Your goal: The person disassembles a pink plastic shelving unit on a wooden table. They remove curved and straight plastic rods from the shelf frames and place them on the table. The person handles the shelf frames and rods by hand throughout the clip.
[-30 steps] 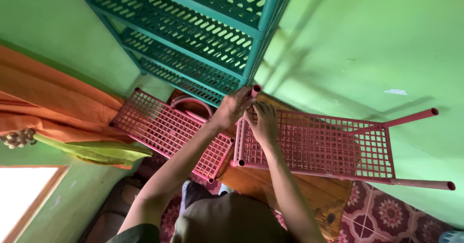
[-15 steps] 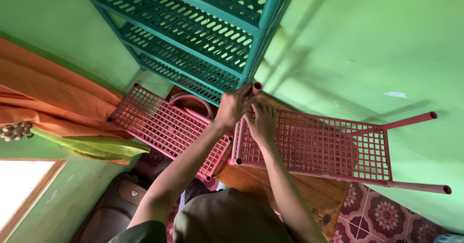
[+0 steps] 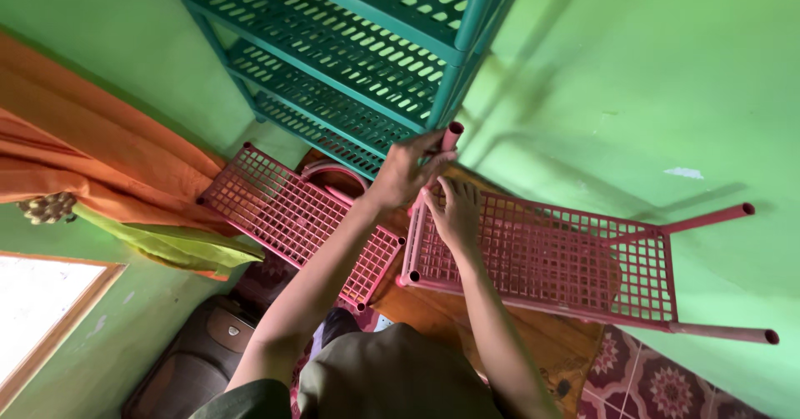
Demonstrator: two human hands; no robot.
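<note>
My left hand (image 3: pixel 406 169) grips a pink plastic tube (image 3: pixel 451 136) that stands up at the near corner of a pink grid shelf panel (image 3: pixel 550 256). My right hand (image 3: pixel 454 211) presses flat on that panel beside the same corner, fingers curled into the grid. Two more pink tubes (image 3: pixel 715 215) stick out from the panel's far end. A second pink grid panel (image 3: pixel 287 210) lies loose to the left, leaning against the wall.
A tall teal plastic shelf rack (image 3: pixel 350 44) stands in the corner of green walls just above my hands. Orange and green curtains (image 3: pixel 100 177) hang at left by a window. A wooden stool (image 3: pixel 517 336) sits under the panel on patterned floor tiles (image 3: pixel 658 377).
My left hand has lifted the pink tube slightly upward at the panel's corner. The view has shifted a little; the right hand stays on the panel.
</note>
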